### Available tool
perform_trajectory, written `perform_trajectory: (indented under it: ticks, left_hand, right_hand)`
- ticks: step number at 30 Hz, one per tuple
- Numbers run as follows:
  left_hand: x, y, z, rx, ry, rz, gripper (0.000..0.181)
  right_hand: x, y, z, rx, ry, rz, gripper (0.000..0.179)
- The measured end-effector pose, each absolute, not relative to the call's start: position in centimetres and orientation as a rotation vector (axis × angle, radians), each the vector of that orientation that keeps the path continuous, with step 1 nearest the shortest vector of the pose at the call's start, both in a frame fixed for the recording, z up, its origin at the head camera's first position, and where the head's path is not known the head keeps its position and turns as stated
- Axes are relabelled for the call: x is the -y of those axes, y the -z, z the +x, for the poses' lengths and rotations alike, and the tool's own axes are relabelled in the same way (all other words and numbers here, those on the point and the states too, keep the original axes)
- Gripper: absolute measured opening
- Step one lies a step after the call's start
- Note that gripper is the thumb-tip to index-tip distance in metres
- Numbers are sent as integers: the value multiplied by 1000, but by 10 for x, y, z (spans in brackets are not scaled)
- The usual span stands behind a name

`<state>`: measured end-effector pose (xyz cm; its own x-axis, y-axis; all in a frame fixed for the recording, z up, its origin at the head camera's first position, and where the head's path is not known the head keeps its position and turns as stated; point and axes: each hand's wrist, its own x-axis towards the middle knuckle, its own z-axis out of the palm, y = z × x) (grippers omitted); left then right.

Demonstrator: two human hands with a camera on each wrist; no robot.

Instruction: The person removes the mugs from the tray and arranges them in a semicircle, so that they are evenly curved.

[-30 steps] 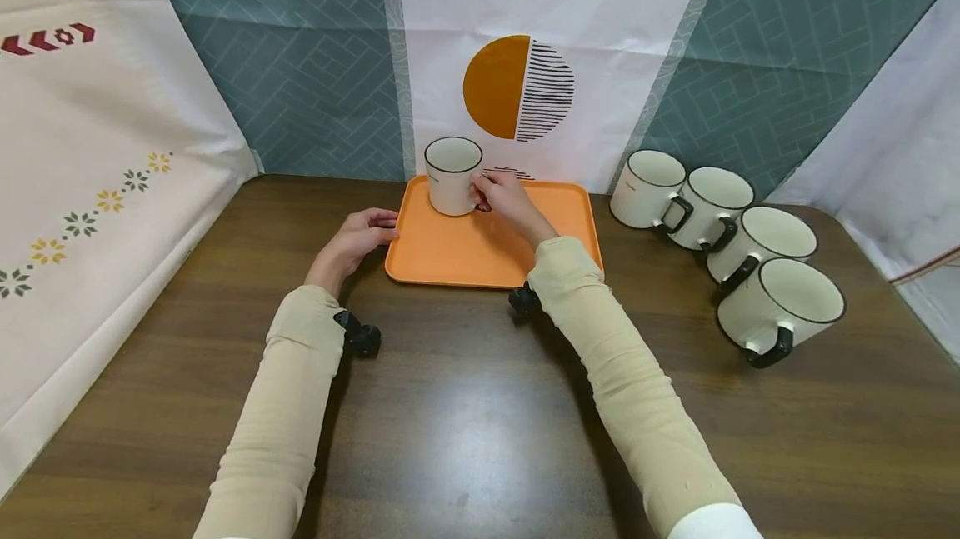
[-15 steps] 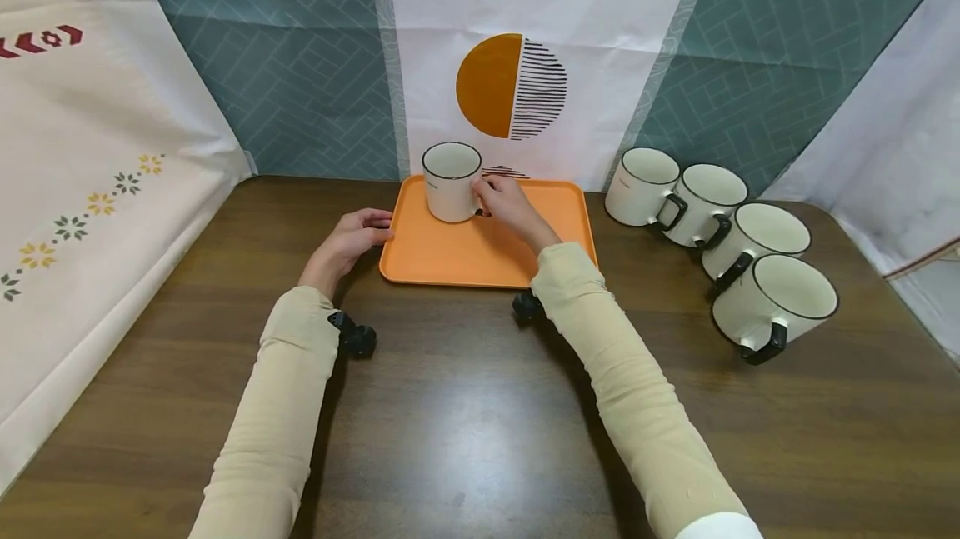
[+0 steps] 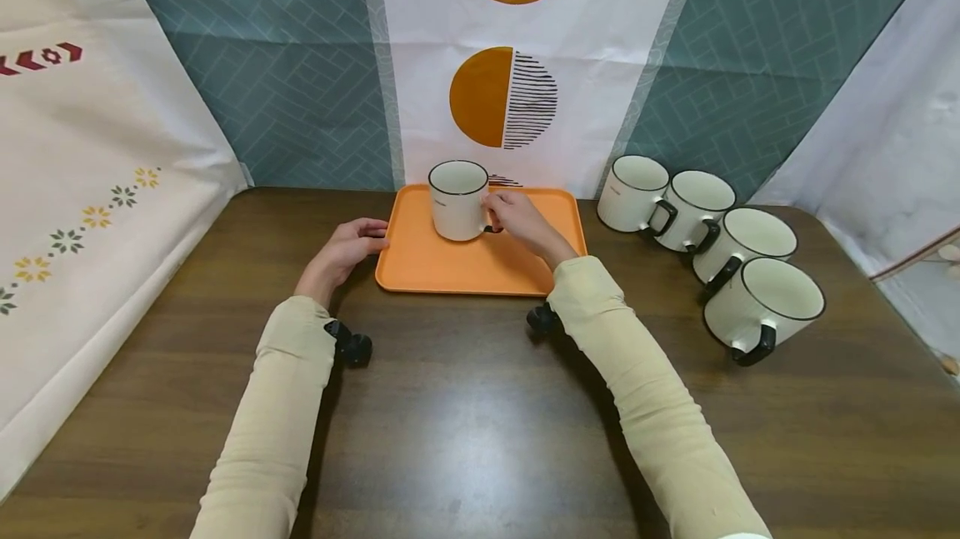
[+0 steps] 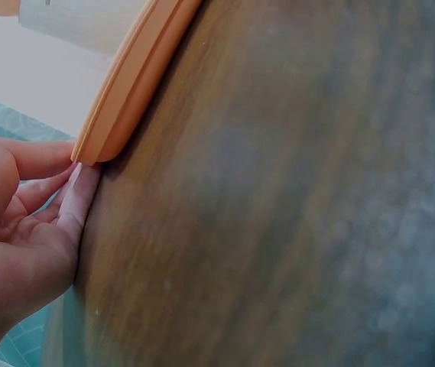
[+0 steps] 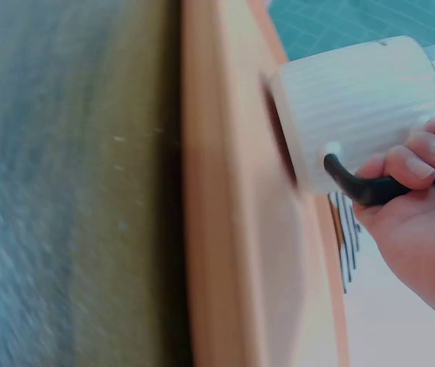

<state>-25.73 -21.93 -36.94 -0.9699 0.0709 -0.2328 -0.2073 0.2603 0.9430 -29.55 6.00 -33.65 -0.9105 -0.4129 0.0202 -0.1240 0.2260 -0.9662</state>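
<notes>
My right hand [image 3: 523, 222] grips the black handle [image 5: 374, 189] of a white enamel-style mug [image 3: 457, 210] with a dark rim. The mug stands upright over the left half of an orange rectangular tray [image 3: 420, 275]. Whether its base touches the tray is hard to tell; a dark shadow lies along the base in the right wrist view. At the tray's left side, my left hand [image 3: 351, 249] holds the edge. In the left wrist view, thumb and fingers [image 4: 82, 191] meet the tray rim [image 4: 129, 92], one finger reaching beneath it.
Several matching white mugs with black handles stand close together in a slanting row on the right, the nearest mug [image 3: 765, 301] at the front. All this is on a brown wooden table [image 3: 450, 406]. A patterned cloth [image 3: 300, 89] hangs directly behind the tray.
My right hand has brought the mug a little nearer and slightly right over the tray. The left hand stays at the tray's left edge. The head view has shifted slightly.
</notes>
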Motion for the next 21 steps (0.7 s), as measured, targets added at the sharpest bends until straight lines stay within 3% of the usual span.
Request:
perform_trajectory:
  ticks: [21]
  left_hand:
    - [219, 372, -258, -2309, -1782, -114, 46]
  right_hand:
    - [-85, 292, -263, -2205, 2088, -495, 35]
